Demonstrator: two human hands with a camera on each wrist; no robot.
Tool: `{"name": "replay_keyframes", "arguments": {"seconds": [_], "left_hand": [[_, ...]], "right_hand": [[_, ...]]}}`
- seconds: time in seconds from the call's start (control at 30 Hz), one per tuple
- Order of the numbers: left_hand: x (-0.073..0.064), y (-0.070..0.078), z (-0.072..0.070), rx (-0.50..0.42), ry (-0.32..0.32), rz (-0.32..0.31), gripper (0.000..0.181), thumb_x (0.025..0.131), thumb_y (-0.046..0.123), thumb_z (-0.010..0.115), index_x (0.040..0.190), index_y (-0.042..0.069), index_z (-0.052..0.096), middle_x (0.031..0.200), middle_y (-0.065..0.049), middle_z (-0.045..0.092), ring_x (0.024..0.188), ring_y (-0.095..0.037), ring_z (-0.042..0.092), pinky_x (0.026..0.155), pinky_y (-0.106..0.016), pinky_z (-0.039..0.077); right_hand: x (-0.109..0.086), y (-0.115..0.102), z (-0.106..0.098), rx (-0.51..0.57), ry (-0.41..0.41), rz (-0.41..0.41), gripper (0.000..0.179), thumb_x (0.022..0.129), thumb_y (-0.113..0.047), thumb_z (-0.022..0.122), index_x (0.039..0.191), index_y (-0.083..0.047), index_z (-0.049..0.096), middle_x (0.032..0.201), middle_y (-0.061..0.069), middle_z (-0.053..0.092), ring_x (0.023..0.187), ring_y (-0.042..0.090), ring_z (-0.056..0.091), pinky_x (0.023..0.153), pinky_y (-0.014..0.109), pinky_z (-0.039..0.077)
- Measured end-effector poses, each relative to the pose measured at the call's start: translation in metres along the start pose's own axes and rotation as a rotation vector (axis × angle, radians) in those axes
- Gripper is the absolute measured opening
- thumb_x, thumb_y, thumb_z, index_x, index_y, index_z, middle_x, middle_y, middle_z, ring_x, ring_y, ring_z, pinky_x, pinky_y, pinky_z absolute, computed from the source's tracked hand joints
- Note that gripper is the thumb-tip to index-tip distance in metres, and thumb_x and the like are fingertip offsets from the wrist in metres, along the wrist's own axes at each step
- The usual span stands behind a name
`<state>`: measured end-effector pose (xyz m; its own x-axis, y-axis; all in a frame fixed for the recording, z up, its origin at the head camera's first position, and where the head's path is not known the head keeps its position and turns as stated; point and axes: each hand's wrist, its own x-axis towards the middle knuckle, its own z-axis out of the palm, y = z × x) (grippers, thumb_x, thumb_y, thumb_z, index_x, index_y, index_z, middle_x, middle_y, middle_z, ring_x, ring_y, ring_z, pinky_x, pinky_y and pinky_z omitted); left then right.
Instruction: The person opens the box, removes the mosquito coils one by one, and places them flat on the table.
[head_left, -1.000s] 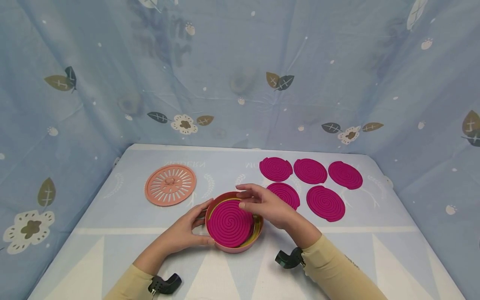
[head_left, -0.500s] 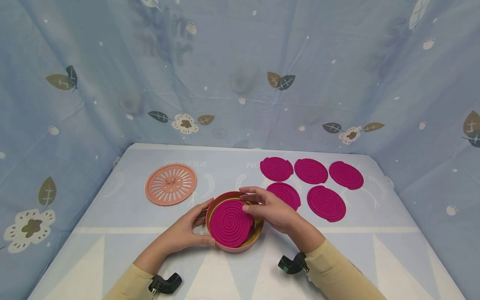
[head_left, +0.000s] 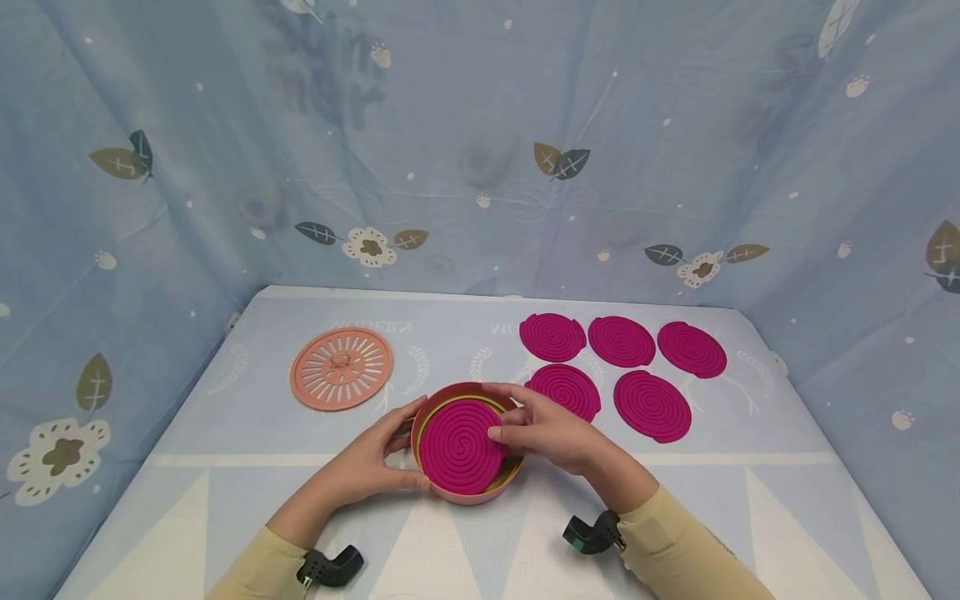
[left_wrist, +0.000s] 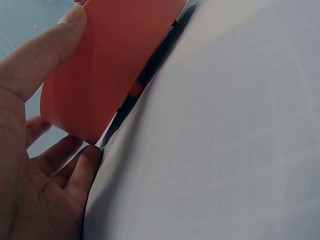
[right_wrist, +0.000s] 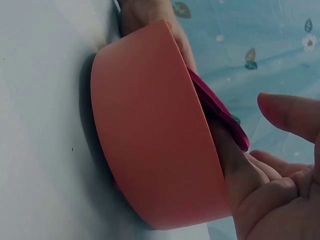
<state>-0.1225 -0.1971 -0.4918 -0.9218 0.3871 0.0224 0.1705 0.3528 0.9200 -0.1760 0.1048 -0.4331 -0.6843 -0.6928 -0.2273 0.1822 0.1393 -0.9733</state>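
A round salmon-pink mosquito coil box (head_left: 465,500) stands on the table with a yellowish inside. A magenta spiral mosquito coil (head_left: 459,450) lies tilted in its mouth, right edge raised. My left hand (head_left: 367,462) grips the box from the left; in the left wrist view its thumb (left_wrist: 75,22) presses the wall while the fingers lie round the back and lower edge. My right hand (head_left: 551,437) is at the right side. In the right wrist view its fingers reach over the rim beneath the raised coil edge, fingertips hidden, and the thumb (right_wrist: 285,112) stays apart from the coil.
Several more magenta coils (head_left: 652,407) lie flat at the back right, one partly behind my right hand. A salmon slotted lid (head_left: 341,369) rests at the back left. Blue patterned cloth (head_left: 480,167) surrounds the table at back and sides.
My right hand has shifted slightly toward me and its fingers have dipped into the box at the coil's right edge. The left hand and the box have stayed put.
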Motion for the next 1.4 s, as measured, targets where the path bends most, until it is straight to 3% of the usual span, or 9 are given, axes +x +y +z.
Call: {"name": "replay_keyframes", "arguments": {"seconds": [0.2,0.67,1.17,1.4], "left_hand": [[0.0,0.0,0.0,-0.003,0.0,0.009,0.108,0.068,0.037,0.092,0.155,0.027,0.03,0.155,0.001,0.035,0.129,-0.02,0.051,0.109,-0.031,0.043],[0.0,-0.001,-0.001,0.002,-0.006,-0.001,0.108,0.068,0.037,0.092,0.156,0.028,0.03,0.155,0.002,0.034,0.128,-0.018,0.052,0.11,-0.031,0.042],[0.0,0.0,0.0,0.015,-0.001,-0.011,0.109,0.068,0.038,0.092,0.156,0.029,0.029,0.154,0.002,0.036,0.126,-0.017,0.054,0.11,-0.034,0.042],[0.0,-0.002,0.0,0.017,0.001,0.002,0.109,0.069,0.038,0.091,0.157,0.024,0.029,0.154,0.002,0.036,0.126,-0.018,0.054,0.109,-0.032,0.043]], "right_hand": [[-0.002,-0.001,0.002,0.007,-0.026,0.002,0.072,0.093,-0.009,0.069,0.154,-0.009,0.031,0.11,0.02,0.069,0.101,0.032,0.069,0.089,0.041,0.058],[-0.009,-0.003,0.004,-0.053,-0.004,0.022,0.069,0.092,-0.011,0.071,0.152,-0.009,0.037,0.106,0.017,0.071,0.093,0.029,0.071,0.083,0.04,0.061],[-0.007,0.001,0.009,-0.143,0.053,0.012,0.064,0.092,-0.014,0.072,0.149,-0.009,0.042,0.103,0.011,0.072,0.085,0.023,0.071,0.075,0.036,0.063],[-0.003,0.002,0.014,-0.244,0.126,-0.013,0.059,0.09,-0.018,0.075,0.143,-0.01,0.05,0.089,0.009,0.072,0.076,0.021,0.071,0.069,0.035,0.064]]}}
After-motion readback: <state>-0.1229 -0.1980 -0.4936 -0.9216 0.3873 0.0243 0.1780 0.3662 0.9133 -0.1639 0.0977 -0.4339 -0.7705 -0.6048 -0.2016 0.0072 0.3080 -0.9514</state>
